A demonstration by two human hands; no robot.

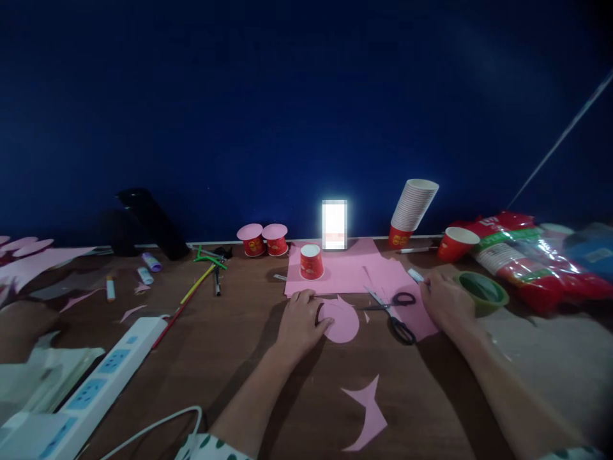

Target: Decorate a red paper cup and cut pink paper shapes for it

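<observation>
My left hand (301, 322) lies on the table at the left edge of a round pink paper disc (343, 322), its thumb stretched over the paper and its fingers apart. In my right hand (447, 299) is a small white stick (414, 275) that looks like a glue stick; the fingers hide most of it. Black-handled scissors (396, 317) lie spread between my hands, partly on pink paper. Just beyond the disc, a red paper cup (311, 263) rests upside down on a pink sheet (357, 278).
Two cups topped with pink discs (263, 236) stand by the wall. A leaning cup stack (412, 207), upright cup (457, 245), green tape roll (481, 292) and plastic packs (522, 262) are right. Power strip (108, 377), pink scrap (366, 412) and another person's hand (29, 326) are nearer.
</observation>
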